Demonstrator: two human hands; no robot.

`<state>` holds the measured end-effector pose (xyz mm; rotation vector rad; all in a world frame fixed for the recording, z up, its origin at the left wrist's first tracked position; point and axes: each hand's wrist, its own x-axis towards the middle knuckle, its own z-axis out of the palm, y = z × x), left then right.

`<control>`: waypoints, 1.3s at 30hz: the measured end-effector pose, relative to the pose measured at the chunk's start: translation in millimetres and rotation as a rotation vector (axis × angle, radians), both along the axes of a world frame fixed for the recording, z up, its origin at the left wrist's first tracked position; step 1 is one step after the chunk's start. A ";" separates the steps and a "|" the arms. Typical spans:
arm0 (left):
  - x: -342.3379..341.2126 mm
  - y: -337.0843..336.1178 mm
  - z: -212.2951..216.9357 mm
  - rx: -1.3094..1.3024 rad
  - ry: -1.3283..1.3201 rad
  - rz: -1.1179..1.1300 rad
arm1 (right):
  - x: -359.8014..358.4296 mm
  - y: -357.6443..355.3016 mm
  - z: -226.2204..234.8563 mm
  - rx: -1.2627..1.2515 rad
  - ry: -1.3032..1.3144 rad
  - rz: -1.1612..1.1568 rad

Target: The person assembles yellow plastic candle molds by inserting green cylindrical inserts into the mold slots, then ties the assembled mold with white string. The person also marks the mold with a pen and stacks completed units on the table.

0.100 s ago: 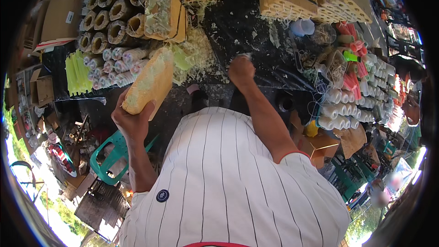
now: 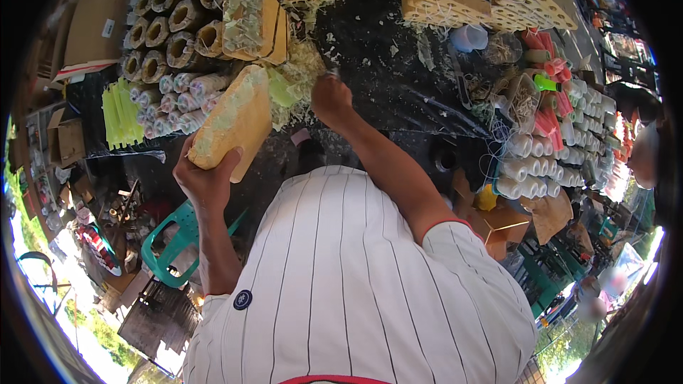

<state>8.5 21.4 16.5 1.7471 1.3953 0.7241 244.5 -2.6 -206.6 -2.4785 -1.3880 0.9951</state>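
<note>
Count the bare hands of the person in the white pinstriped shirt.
2: the left hand grips a tan slab-shaped block with a pale-green face; the right hand curls around something small and unclear near pale flaky shavings. Some fingers are hidden.

That block [image 2: 249, 124] is tan down its side, with pale green on its other face. Well left of it I see lime-yellow sticks [image 2: 117, 114]; just right of it, creamy shavings [image 2: 304, 64]; farther right, a black sheet [image 2: 388, 92], pink bundles [image 2: 546, 124] and white rolls [image 2: 530, 169]. On the block's near side are a green chair [image 2: 162, 262] and a white shirt [image 2: 327, 263] with thin dark stripes and a navy badge [image 2: 242, 299].
</note>
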 end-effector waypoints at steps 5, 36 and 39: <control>19.2 -12.1 -22.4 -0.124 -0.146 0.059 | 67.5 -26.5 58.1 0.177 0.285 -0.161; 135.7 -75.3 -174.9 -1.247 -0.809 0.085 | 145.9 -202.3 5.1 0.208 -0.119 -0.766; 123.3 -79.0 -184.1 -1.280 -0.790 0.063 | 148.9 -156.4 17.3 0.054 -0.155 -0.827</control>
